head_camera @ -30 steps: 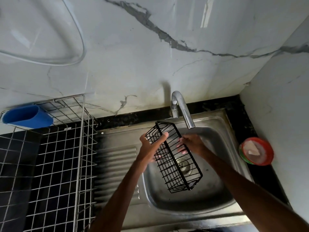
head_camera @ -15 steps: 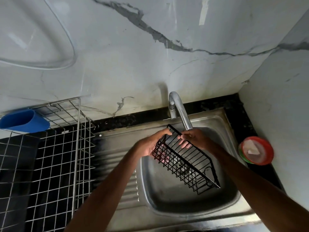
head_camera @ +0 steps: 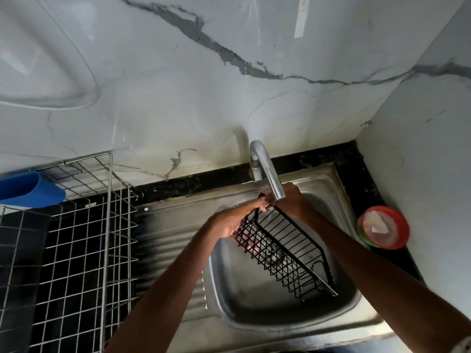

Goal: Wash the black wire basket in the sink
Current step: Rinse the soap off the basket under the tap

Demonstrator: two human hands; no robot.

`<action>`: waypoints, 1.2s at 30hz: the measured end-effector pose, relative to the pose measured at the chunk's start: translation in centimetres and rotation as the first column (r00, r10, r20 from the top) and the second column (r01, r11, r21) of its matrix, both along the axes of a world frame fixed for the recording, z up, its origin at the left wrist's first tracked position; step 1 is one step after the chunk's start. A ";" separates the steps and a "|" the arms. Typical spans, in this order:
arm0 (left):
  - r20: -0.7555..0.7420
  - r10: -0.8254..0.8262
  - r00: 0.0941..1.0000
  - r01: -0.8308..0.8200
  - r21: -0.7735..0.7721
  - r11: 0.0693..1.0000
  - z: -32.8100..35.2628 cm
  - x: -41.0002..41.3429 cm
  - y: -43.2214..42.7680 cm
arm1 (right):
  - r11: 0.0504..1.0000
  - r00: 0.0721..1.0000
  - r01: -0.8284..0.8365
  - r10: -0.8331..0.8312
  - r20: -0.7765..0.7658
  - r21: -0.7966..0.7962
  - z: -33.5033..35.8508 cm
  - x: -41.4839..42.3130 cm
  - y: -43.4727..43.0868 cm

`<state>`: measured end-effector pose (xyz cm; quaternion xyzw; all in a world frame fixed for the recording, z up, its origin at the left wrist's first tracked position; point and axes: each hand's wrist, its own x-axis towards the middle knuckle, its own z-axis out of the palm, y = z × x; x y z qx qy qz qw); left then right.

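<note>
My two forearms reach in from the bottom edge over the front rim of the stainless sink (head_camera: 254,324). Above the basin I hold the black wire basket (head_camera: 285,253) on a slant, its near end low toward the front right of the bowl and its far end raised just under the spout. Through its bars the drain (head_camera: 276,257) shows. My left hand (head_camera: 229,225) grips the basket's upper left side, fingers curled round the wires. My right hand (head_camera: 293,202) clasps the far corner, partly hidden behind the faucet (head_camera: 267,171). A thin stream of water may be falling there, though I cannot be sure.

To my left the ribbed drainboard (head_camera: 173,240) runs up to a silver wire dish rack (head_camera: 84,238) with a blue plastic cup (head_camera: 28,189) hanging at its back. To my right a red-rimmed round tub (head_camera: 383,226) holding something white sits on the black counter (head_camera: 364,179). Beyond rises the white marble wall (head_camera: 204,98), crossed by grey veins.
</note>
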<state>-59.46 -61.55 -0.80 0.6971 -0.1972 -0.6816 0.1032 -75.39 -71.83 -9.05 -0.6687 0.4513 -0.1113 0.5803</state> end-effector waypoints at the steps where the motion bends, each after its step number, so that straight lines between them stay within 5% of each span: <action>1: 0.006 0.009 1.000 -0.009 0.010 1.000 0.0 0.4 0.3 | 0.999 0.999 -0.038 0.038 0.000 0.037 -0.7 -0.4 0.3; 11: 0.084 -0.044 0.996 0.045 -0.002 0.999 -1.3 2.1 1.4 | 0.966 0.963 -0.242 0.250 -0.097 0.089 -1.7 -1.4 1.0; 16: 0.126 -0.003 0.992 0.006 -0.021 1.000 -1.5 3.0 0.8 | 0.997 0.998 -0.029 0.033 -0.054 0.074 -0.8 0.8 0.1; 22: 0.137 0.057 0.989 -0.049 -0.056 0.997 -1.4 5.0 0.9 | 0.988 0.967 -0.151 0.155 -0.201 0.033 -3.8 -5.2 1.0; 31: 0.151 0.060 0.987 -0.050 -0.069 0.996 -1.6 4.8 1.3 | 0.995 0.986 -0.097 0.098 -0.135 0.018 -4.1 -0.8 0.1; 36: 0.204 0.125 0.971 -0.106 -0.102 0.989 -2.1 6.4 1.7 | 0.990 0.984 -0.120 0.128 -0.126 0.070 -5.5 -5.1 0.9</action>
